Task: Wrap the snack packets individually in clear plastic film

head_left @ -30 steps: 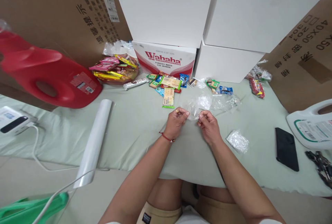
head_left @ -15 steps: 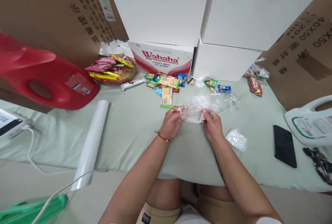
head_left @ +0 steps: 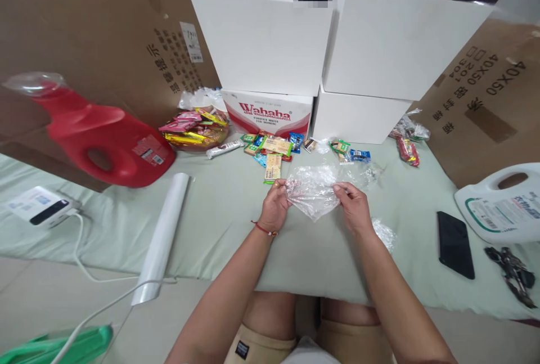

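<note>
One clear plastic bag [head_left: 313,191], held over the table [head_left: 312,263] between left hand [head_left: 274,207] and right hand [head_left: 354,207], its left edge pinched in the former's fingers [head_left: 280,185], its right edge in the latter's, neither hand evidently nearer, long axis indistinct, loose corner pointing toward the person.

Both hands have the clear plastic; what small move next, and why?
Probably ease the right hand slightly away from the left hand to smooth the clear plastic: each pinches one side, and it looks creased between them.
</note>
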The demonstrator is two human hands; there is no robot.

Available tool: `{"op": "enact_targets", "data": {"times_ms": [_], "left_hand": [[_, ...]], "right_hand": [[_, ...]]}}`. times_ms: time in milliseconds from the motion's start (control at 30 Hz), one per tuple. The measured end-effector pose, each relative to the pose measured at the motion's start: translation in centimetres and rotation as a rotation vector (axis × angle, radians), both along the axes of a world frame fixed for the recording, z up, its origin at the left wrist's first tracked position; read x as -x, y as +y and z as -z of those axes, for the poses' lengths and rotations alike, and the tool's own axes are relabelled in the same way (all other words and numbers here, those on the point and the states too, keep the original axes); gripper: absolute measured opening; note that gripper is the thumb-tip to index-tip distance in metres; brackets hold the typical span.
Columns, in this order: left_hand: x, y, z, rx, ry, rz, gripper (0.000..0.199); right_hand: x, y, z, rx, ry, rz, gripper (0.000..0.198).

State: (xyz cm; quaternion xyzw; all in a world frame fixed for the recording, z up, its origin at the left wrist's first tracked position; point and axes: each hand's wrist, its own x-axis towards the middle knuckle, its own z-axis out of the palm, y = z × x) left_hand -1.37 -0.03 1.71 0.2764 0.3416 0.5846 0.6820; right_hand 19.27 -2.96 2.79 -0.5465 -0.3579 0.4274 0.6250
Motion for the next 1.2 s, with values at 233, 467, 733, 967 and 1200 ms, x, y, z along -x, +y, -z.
{"op": "enact_targets", "data": {"times_ms": [233,467,733,967,1200], "left_hand": [[0.8,-0.6,-3.5,0.056,0.294,0.321,0.058],[0.4,-4.5,-4.2,-0.065,0.411,0.177,0.047],[-0.7,-9.2,-5.5,-0.109,0.436,0.154,0.045],[0.0,-10.1,-5.5,-0.147,0.474,-0.012,0.042],[4.2,-9.8,-2.5,0.038,0.471,-0.468,0.034]], "right_hand": [[-2.9,-2.7,-4.9,-0.075,-0.359,-0.395,0.029],[-4.8,-5.2,-3.9,0.015,-0.308,-0.348,0.035],[-3.5,-8.4,-5.4,-0.284,-0.733,-0.188,0.042],[0.1,-9.2,-6.4,-0.485,-0.891,-0.443,0.024],[-1.8,-16.4,-2.7,-0.687,-1.130,-0.101,0.025]]}}
